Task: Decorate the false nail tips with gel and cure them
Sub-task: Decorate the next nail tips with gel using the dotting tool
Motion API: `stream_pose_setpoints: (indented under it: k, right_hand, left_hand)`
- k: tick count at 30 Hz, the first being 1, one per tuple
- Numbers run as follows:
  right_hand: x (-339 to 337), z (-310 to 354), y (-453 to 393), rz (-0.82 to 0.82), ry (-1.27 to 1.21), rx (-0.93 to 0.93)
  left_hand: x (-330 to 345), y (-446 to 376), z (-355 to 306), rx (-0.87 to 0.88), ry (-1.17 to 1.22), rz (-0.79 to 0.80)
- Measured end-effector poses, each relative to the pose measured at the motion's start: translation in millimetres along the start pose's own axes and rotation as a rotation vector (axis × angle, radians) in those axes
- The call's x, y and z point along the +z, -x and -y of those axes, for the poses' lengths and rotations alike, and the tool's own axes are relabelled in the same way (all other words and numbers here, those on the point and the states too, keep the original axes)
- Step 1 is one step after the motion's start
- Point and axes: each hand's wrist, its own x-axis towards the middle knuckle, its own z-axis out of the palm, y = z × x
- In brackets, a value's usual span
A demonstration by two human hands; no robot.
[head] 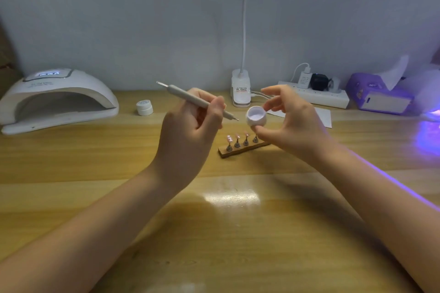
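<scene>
Surface: a glossy wooden desk (238,233) against a pale wall; a white curing lamp (57,100) sits at the far left.
Left hand: the left hand (190,135) grips a grey dotting pen (197,100), tip aimed at the pot.
Right hand: the right hand (290,123) pinches a small open gel pot (256,119) between thumb and fingertips, raised above the desk.
Nail tips: four false nail tips (241,137) stand on a wooden holder (242,148), just below the pot.
Risk: the tilted pot could drip gel on the tips; an overloaded pen would likely smear the design.
Spare: a closed jar (144,107) waits near the lamp.
</scene>
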Motion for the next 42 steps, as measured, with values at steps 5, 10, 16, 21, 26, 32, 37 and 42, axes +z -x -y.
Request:
stream_pose_setpoints:
  k: [5,10,16,21,26,32,37,42]
  right_hand:
    - [3,32,4,0.047,0.034,-0.109]
    - [1,43,4,0.056,0.049,-0.149]
    - [1,48,5,0.059,0.080,-0.177]
    - [0,49,5,0.057,0.069,-0.148]
    - [-2,53,5,0.067,0.002,-0.110]
    - [-2,52,5,0.088,-0.062,-0.063]
    - [1,50,4,0.115,-0.101,-0.023]
    - [-1,47,2,0.125,-0.080,-0.012]
  left_hand:
    - [-3,-4,-5,0.043,-0.127,0.035]
    - [-2,-3,-5,0.038,-0.209,0.043]
    - [-2,-2,-6,0.045,-0.259,0.046]
    - [-6,-7,-11,-0.004,-0.144,-0.080]
    - [-14,-18,-15,-0.274,0.193,-0.176]
    - [-21,-27,-19,-0.531,0.415,-0.207]
    - [-26,-36,-24,-0.700,0.644,-0.170]
    - [-31,-42,-26,-0.816,0.774,-0.137]
